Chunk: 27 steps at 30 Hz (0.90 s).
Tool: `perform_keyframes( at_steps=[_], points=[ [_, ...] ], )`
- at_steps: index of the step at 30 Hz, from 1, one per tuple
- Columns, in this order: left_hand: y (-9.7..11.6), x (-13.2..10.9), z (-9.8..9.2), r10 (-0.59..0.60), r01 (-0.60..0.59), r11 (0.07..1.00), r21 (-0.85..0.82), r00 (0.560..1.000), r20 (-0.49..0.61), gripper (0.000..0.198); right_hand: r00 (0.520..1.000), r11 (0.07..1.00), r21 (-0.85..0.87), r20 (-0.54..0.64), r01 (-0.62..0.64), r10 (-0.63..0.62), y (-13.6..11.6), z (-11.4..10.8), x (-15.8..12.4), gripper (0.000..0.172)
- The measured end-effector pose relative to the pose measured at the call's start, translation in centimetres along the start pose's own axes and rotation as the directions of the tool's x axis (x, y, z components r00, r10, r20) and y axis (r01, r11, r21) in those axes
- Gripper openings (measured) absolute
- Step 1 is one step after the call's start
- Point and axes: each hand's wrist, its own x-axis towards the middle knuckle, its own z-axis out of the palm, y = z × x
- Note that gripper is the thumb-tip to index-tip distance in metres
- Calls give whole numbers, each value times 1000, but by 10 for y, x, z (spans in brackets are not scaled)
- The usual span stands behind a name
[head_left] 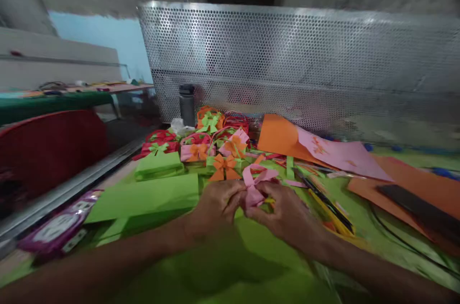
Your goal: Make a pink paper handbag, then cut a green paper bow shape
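A pink bow [254,188] with looped ends is pinched between my two hands, above the green-covered table. My left hand [220,198] grips its left side with thumb and fingers closed. From the right, my right hand [282,206] closes on the bow's other side, and its fingers partly hide the lower folds. Just behind the hands is an orange bow [224,167] on a green piece. To the left lies a folded light-green sheet [151,196].
Small decorated bags, one of them orange [210,119], stand behind the hands. Orange sheets [276,139], a pink sheet [334,153], a yellow cutter-like tool [330,210] and a dark phone [419,206] lie right. A purple packet [61,222] lies left; a bottle [187,105] stands behind.
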Motion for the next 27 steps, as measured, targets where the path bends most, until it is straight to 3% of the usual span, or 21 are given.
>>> perform_keyframes(
  at_steps=[5,10,13,16,20,23,27],
  points=[
    [2,7,-4,-95,94,995,-43,995,-33,19,999,999,33,-17,35,-34,6,-5,6,18],
    [4,16,-13,-266,254,944,-212,963,-30,20,992,988,95,-53,118,-114,19,-12,14,28],
    [8,22,-21,-398,377,853,-360,917,19,23,987,979,139,-75,149,-140,25,-17,20,23],
    [10,26,-26,-530,503,704,-502,842,100,19,986,973,179,-102,146,-129,26,-21,23,22],
    [8,27,-25,-624,616,509,-601,745,236,19,997,979,194,-58,60,-50,23,-24,23,19],
    [5,26,-21,-640,648,433,-627,711,292,19,999,987,162,-43,13,-6,21,-23,23,15],
    [4,24,-17,-644,654,420,-629,703,302,20,999,992,128,-52,-5,12,19,-21,22,16]
  ],
)
